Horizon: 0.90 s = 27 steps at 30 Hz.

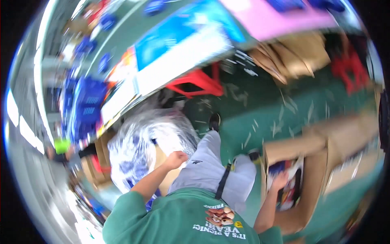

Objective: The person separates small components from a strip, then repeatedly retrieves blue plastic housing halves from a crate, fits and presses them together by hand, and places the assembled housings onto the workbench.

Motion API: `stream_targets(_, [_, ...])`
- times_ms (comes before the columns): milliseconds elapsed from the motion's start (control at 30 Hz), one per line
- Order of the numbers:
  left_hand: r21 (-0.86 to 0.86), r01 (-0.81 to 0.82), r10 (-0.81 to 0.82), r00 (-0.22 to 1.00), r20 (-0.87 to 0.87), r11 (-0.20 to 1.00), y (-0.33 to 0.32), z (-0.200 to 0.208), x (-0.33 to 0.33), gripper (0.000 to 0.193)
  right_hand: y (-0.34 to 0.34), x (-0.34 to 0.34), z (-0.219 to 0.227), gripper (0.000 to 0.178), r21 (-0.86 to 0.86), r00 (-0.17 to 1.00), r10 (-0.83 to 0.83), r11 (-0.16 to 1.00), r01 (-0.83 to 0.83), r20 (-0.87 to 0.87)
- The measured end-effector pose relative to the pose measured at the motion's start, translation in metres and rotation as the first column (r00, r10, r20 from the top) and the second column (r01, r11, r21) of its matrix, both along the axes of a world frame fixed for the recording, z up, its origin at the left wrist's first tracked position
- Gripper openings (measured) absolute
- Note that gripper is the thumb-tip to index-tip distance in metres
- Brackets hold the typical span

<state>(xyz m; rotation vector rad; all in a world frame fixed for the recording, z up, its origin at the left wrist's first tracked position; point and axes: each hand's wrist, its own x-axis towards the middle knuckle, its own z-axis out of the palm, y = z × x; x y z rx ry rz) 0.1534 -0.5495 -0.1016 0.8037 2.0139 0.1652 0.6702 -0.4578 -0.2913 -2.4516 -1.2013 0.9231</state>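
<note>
While carton (294,148) flanks legs (208,156), red stool (197,79) stands ahead.

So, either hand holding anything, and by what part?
Left hand: nothing visible in its grip. Right hand, over the box: too blurred to tell.

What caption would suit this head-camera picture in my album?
Right hand at an open cardboard box, left hand near clear plastic wrap, above a green floor.

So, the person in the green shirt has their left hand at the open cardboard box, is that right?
Not quite: the head view shows the right hand at the open cardboard box. The left hand is by the plastic-wrapped bundle.
</note>
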Motion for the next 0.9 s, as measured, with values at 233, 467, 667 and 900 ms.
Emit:
stream_targets(233, [0.156,-0.373,0.358,0.927,0.116,0.915,-0.057,-0.004,-0.031,0.03,0.102,-0.161,0.103,0.032,0.379,0.908,0.339,0.896,-0.232,-0.245])
stream_targets(467, [0.269,-0.768,0.757,0.632,0.166,0.582,-0.1,-0.05,-0.104,0.025,0.153,-0.408,0.202,0.035,0.224,0.502,0.591,0.759,-0.612,-0.631])
stream_targets(667, [0.128,-0.965,0.959,0.247,0.138,0.23,-0.173,-0.083,-0.046,0.022,0.12,-0.507,0.214,0.032,0.025,0.16,0.808,0.211,-0.977,-0.568])
stream_targets(900, [0.16,-0.986,0.999,-0.036,0.02,-0.039,-0.223,-0.192,-0.037,0.022,0.091,-0.616,0.192,0.027,0.068,-0.051,0.833,-0.016,-0.998,-0.552])
